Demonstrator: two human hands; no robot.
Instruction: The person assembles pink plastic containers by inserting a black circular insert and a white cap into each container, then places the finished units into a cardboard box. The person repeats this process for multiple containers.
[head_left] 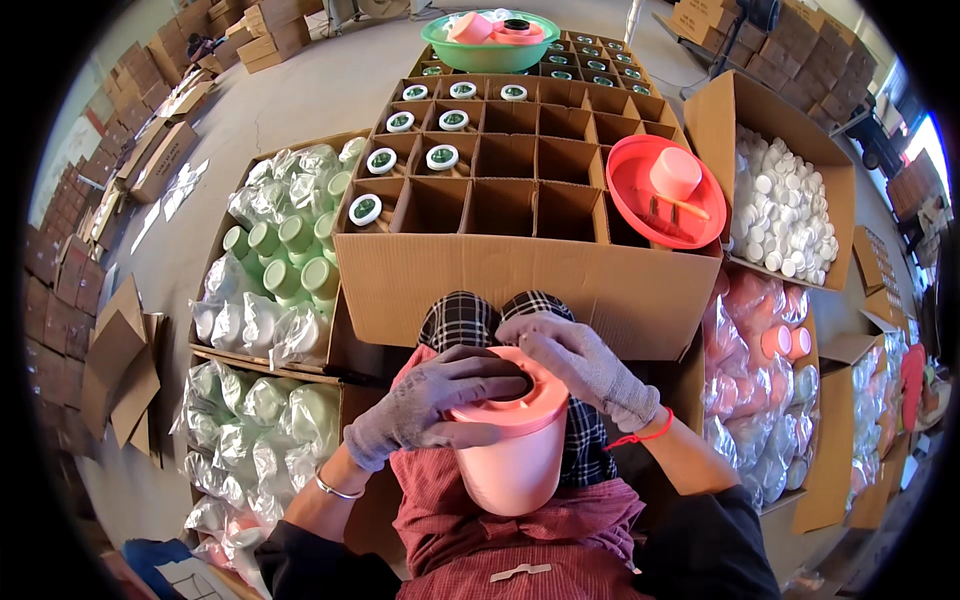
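Grey floor (325, 80) spreads beyond the fingers (478, 388). Ahead of them, a divided carton (520, 290) holds green-topped vessels (442, 157) and bears a red basin (628, 190) holding a pink cup (677, 172). Under the left hand (430, 405), clamped on its rim, is a pink jar (512, 470); whether the bent right hand (580, 362) grips, I cannot tell.

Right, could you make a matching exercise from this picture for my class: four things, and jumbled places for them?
Things:
1. pink container
2. red basin
3. green bowl
4. white caps

Places:
A. loose inside an open carton on the right
B. over the lap, with the left hand on it
C. on the near right corner of the divided carton
D. at the far side, holding pink pieces

Pairs: 1-B, 2-C, 3-D, 4-A
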